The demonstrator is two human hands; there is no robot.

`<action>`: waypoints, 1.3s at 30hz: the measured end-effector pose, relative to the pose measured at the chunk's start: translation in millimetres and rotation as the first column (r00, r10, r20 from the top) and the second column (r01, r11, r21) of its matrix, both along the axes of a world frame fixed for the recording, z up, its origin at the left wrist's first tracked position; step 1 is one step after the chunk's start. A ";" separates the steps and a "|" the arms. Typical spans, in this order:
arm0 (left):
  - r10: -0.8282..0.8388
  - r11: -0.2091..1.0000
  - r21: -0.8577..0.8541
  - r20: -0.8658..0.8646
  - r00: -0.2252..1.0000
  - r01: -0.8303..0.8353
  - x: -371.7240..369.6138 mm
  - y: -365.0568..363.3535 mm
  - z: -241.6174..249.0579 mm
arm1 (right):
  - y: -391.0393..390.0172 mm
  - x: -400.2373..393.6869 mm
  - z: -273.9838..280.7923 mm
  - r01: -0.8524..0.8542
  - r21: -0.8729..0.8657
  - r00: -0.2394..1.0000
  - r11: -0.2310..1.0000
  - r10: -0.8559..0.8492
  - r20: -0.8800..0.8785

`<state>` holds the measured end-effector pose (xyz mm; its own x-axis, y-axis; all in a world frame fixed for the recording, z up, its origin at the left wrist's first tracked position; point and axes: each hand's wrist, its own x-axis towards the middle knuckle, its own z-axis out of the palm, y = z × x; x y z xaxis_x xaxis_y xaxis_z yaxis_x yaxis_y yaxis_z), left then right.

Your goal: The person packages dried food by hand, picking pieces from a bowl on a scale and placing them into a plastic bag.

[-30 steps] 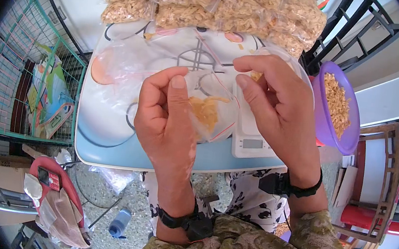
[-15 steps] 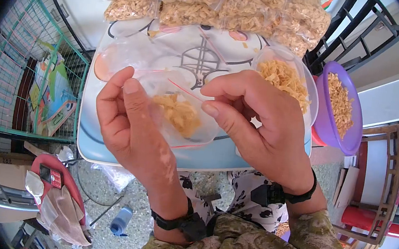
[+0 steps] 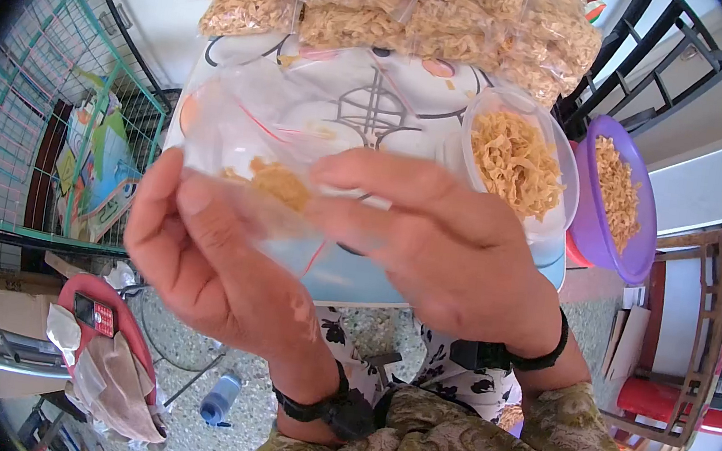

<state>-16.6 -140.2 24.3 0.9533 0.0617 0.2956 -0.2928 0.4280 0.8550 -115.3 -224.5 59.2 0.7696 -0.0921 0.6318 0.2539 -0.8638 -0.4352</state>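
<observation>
A clear plastic bag (image 3: pixel 277 140) with a red seal line is lifted above the table, and some yellowish dried flakes (image 3: pixel 281 185) lie inside it. My left hand (image 3: pixel 219 263) pinches the bag's left edge between thumb and fingers. My right hand (image 3: pixel 439 243) is at the bag's right side, its fingers blurred by motion, so their grip cannot be made out. Just beyond my right hand, a clear bowl (image 3: pixel 570 174) holds more flakes (image 3: pixel 515 165).
Filled bags (image 3: pixel 353 24) are stacked at the back of the table (image 3: pixel 354 289). A purple basin (image 3: pixel 641 244) of flakes stands at the right. At the left are a green wire cage (image 3: pixel 21 124) and a red stool (image 3: pixel 72 295) with a phone (image 3: pixel 94 315).
My left hand has moved left and slightly down. My right hand has come down and left against the bag, which now hangs tilted, its flakes shifted left.
</observation>
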 end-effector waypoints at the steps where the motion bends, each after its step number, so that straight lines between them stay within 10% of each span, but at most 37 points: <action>1: -0.025 0.999 0.024 0.031 0.999 0.024 0.4 -0.9 -0.1 | 0.6 -0.8 -1.4 0.001 0.001 1.000 1.000 -0.001 -0.001; 4: -0.317 0.944 0.068 -0.073 0.946 0.322 -0.2 5.2 -6.4 | 4.4 -1.7 -0.2 0.056 -0.138 0.954 0.989 -0.094 -0.284; 10: -0.238 0.967 0.073 -0.062 0.969 0.242 4.2 3.4 -7.7 | 16.0 0.0 11.4 0.323 0.347 0.903 0.880 -0.177 -0.392; 15: -0.270 0.961 0.032 -0.072 0.960 0.273 1.2 0.8 -9.2 | -2.2 -6.0 -1.4 0.015 -0.312 0.883 0.950 -0.159 -0.442; 22: -0.314 0.946 0.048 -0.128 0.941 0.322 -4.7 -10.6 -4.4 | -5.8 -23.1 3.7 0.086 -0.092 0.936 0.992 -0.112 -0.334; 31: -0.561 0.814 0.055 -0.184 0.807 0.579 -9.7 -18.3 -12.6 | -62.9 -91.9 41.7 0.664 -0.120 0.678 0.738 -0.661 -0.322; 39: -0.586 0.786 0.090 -0.202 0.784 0.611 -15.4 -26.0 -14.0 | -78.5 -106.2 21.3 0.561 -0.113 0.742 0.820 -0.559 -0.370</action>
